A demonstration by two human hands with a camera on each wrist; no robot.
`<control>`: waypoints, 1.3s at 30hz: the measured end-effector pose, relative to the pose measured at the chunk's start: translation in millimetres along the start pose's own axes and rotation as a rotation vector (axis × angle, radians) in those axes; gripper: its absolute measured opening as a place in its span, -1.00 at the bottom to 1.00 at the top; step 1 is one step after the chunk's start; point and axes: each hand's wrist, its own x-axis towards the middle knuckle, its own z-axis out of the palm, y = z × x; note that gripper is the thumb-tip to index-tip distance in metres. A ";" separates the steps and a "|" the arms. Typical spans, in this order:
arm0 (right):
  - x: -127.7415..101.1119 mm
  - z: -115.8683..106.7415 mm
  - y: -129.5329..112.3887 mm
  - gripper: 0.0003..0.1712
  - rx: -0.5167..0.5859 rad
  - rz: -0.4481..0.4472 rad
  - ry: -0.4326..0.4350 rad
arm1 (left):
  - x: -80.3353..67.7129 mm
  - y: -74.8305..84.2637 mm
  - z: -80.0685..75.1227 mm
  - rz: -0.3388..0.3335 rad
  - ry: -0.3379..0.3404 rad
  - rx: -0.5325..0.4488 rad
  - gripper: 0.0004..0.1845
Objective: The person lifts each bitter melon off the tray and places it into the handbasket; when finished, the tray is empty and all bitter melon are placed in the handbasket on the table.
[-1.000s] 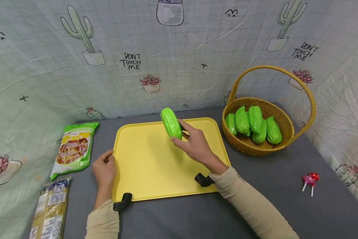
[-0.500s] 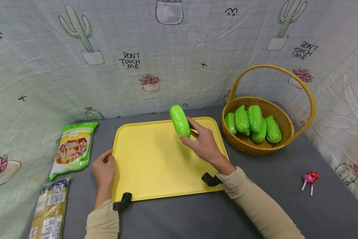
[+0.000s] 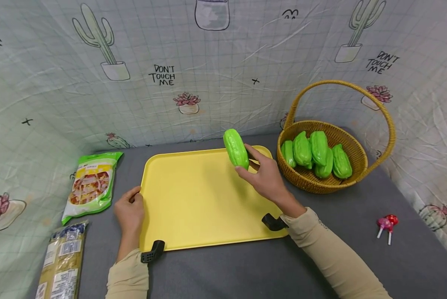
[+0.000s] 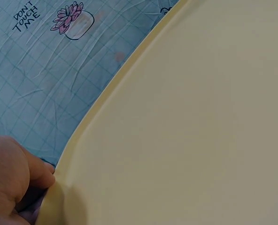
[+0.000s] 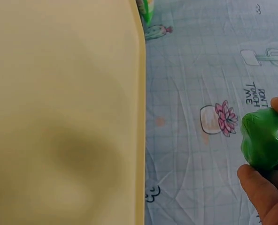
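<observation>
My right hand (image 3: 266, 178) pinches the green gourd (image 3: 236, 148) by its lower end, above the upper right of the yellow tray (image 3: 193, 207). It looks light, stiff and glossy, maybe slippery, so gripping the ridged middle seems safer. My left hand (image 3: 129, 212) grips the tray's left rim with curled fingers.

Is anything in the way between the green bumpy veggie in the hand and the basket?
Nothing visible. The right hand holds the green ridged plastic gourd above the yellow plastic tray; only bare air and grey tabletop lie before the woven wicker basket.
</observation>
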 end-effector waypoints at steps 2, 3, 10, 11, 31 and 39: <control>-0.6 -3.8 1.4 -0.16 -0.004 0.004 0.004 | 0.0 0.6 0.2 -0.003 0.002 0.001 -0.65; -0.9 -5.8 2.1 -0.16 -0.005 0.007 0.006 | -0.1 0.9 0.3 -0.004 0.002 0.001 -0.65; -3.0 -19.1 8.1 -0.16 -0.025 0.018 0.023 | 0.0 0.8 0.4 -0.012 -0.001 0.000 -0.65; -3.4 -21.1 9.0 -0.16 -0.029 0.020 0.030 | 0.2 0.6 0.5 -0.011 -0.001 0.001 -0.65; -12.0 -69.7 27.3 -0.18 -0.139 0.093 0.157 | 1.0 0.9 0.4 -0.007 -0.008 0.003 -0.64; -17.5 -89.1 37.1 -0.16 -0.168 0.169 0.183 | 2.0 -4.4 0.3 -0.003 -0.020 0.000 -0.62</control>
